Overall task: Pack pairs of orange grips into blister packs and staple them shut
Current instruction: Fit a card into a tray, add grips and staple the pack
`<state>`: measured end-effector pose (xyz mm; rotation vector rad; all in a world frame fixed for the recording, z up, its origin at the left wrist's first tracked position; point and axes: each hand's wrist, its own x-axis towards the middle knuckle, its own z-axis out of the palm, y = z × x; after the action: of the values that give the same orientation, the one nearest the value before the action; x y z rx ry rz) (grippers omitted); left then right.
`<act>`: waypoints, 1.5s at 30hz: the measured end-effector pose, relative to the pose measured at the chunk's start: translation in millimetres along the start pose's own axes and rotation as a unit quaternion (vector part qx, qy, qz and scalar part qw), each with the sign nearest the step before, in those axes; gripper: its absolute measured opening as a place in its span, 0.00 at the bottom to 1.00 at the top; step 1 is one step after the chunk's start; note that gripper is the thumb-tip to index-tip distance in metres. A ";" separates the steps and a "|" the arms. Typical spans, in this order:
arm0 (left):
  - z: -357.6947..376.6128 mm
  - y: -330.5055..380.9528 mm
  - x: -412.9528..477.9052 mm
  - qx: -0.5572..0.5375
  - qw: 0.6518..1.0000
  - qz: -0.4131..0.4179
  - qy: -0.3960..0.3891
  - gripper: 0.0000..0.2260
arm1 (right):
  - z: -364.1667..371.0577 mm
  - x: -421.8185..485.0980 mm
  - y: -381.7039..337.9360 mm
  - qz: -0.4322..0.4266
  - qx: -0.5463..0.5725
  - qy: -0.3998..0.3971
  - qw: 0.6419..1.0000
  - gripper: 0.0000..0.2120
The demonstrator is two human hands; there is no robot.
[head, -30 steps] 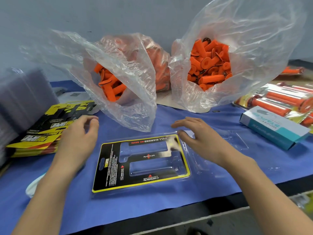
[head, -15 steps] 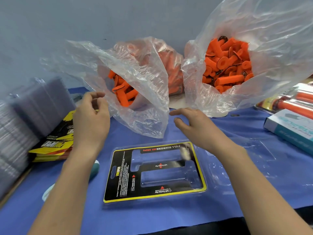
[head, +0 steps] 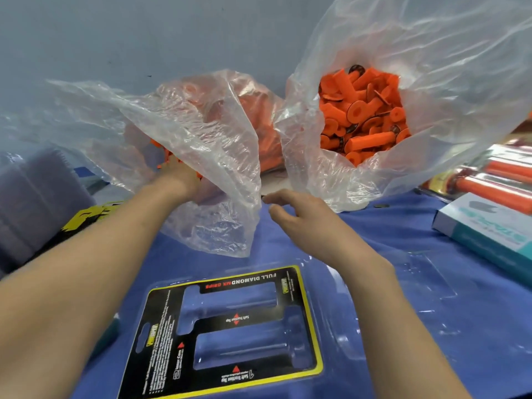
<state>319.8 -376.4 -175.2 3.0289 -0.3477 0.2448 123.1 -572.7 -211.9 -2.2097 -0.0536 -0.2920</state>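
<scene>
An open clear blister pack point(head: 339, 335) with a black and yellow card insert point(head: 227, 326) lies on the blue cloth in front of me, both grip cavities bare. Two clear plastic bags hold orange grips: the left bag point(head: 201, 156) and the right bag point(head: 359, 116). My left hand point(head: 181, 180) is inside the left bag among the orange grips, its fingers hidden by the plastic. My right hand point(head: 302, 217) hovers above the cloth between the two bags, fingers relaxed and holding nothing.
Packed blister packs with orange grips point(head: 495, 180) lie at the right, with a teal and white box point(head: 486, 226) in front of them. A stack of clear blisters point(head: 31, 197) and yellow-black cards point(head: 86, 217) sit at the left. A grey wall stands behind.
My left hand has moved forward from outside the left bag into its opening. My right hand has drifted forward off the blister pack toward the bags.
</scene>
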 end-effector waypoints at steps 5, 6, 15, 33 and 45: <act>4.7 -16.1 39.7 -0.083 0.995 -0.036 -0.028 0.15 | -7.3 -0.2 10.3 0.008 -0.011 -0.009 1.000 0.16; 6.4 -19.4 45.6 -0.099 0.993 -0.040 -0.044 0.16 | -8.0 0.4 11.4 0.009 -0.010 -0.010 1.000 0.16; 16.1 -30.2 50.4 -0.111 0.989 -0.079 0.061 0.11 | -7.4 3.2 7.8 0.005 -0.009 -0.014 1.000 0.16; -69.0 -22.5 -182.3 -0.282 0.868 -0.058 0.403 0.08 | 32.3 -32.0 -48.9 -0.105 0.141 0.036 0.984 0.30; -24.6 -9.3 -214.4 -0.621 0.771 0.081 0.120 0.16 | 29.5 -42.2 -46.0 0.026 0.454 -0.012 0.891 0.15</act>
<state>112.1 -318.2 -187.5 1.6295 -0.4808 0.2565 81.2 -518.6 -203.0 -1.2765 -0.1183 -0.1556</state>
